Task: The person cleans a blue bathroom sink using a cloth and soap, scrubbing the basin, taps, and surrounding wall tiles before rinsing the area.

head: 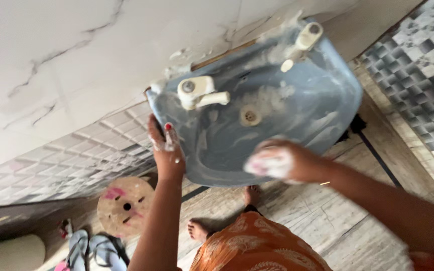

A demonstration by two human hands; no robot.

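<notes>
A blue wall-mounted washbasin (322,105) smeared with white soap foam fills the middle of the view. My left hand (166,150) rests on its left rim, fingers foamy, holding nothing separate. My right hand (282,161) is closed around a soapy pinkish scrubbing pad (267,163) pressed on the basin's front rim. A white tap (199,93) stands on the basin's back left, a second white tap (305,40) at the back right. The drain hole (249,116) shows in the bowl.
Marbled white wall tiles (76,60) rise behind the basin. A round wooden disc (125,206) and a pair of blue sandals (94,251) lie on the floor at left. My bare feet (249,195) stand on wood-patterned floor tiles under the basin.
</notes>
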